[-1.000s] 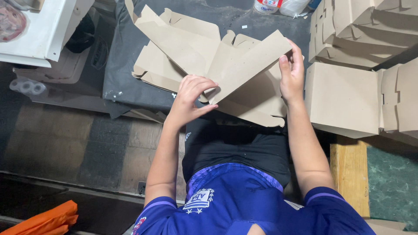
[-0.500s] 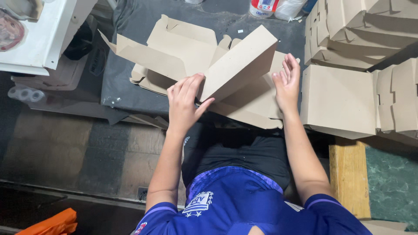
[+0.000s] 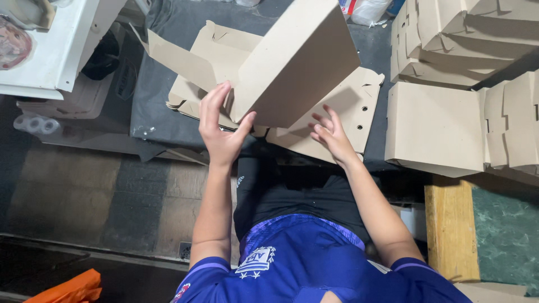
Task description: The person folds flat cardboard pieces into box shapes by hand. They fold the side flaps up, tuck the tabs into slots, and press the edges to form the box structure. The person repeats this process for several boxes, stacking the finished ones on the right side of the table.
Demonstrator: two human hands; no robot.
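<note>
- The left hand [image 3: 220,130] grips the lower left corner of a raised cardboard panel [image 3: 295,64], thumb on its near face and fingers behind it; the right hand [image 3: 332,134] is open, fingers spread, pressing on flat cardboard [image 3: 351,106] beneath the panel.
- Nearest the camera, a blue jersey [image 3: 303,264] and black shorts [image 3: 292,193] fill the lower middle; an orange cloth [image 3: 70,289] lies at the bottom left.
- The panel tilts up over a dark table [image 3: 168,84], part of a half-folded box whose side flap [image 3: 179,59] juts left.
- To the right, a stack of folded boxes [image 3: 449,118] sits beside the work, above a yellow wooden plank [image 3: 449,224].
- Farther left stands a white cabinet [image 3: 62,45]; a plastic bag [image 3: 365,10] lies at the table's far edge.
</note>
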